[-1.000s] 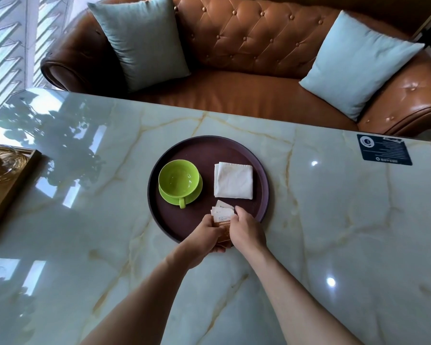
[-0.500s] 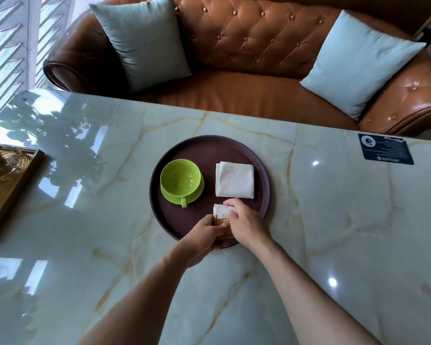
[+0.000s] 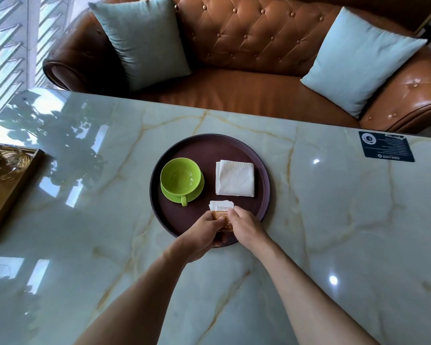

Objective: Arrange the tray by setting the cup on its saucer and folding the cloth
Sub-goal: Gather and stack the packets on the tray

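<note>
The small white-and-orange paper sachet (image 3: pixel 221 210), held by both hands over the round dark-brown tray (image 3: pixel 264 175), bears Chinese characters followed by "taikoo"; the smaller line beneath is too fine to read. The dark rectangular sticker (image 3: pixel 386 146) on the pale marble worktop (image 3: pixel 334 220) carries a round logo and white lines, illegible.

Glossy veined marble surface (image 3: pixel 334 220), matt dark tray (image 3: pixel 209 145), shiny green cup (image 3: pixel 180 176), soft white cloth (image 3: pixel 235 178), buttoned leather sofa (image 3: pixel 246 46).
</note>
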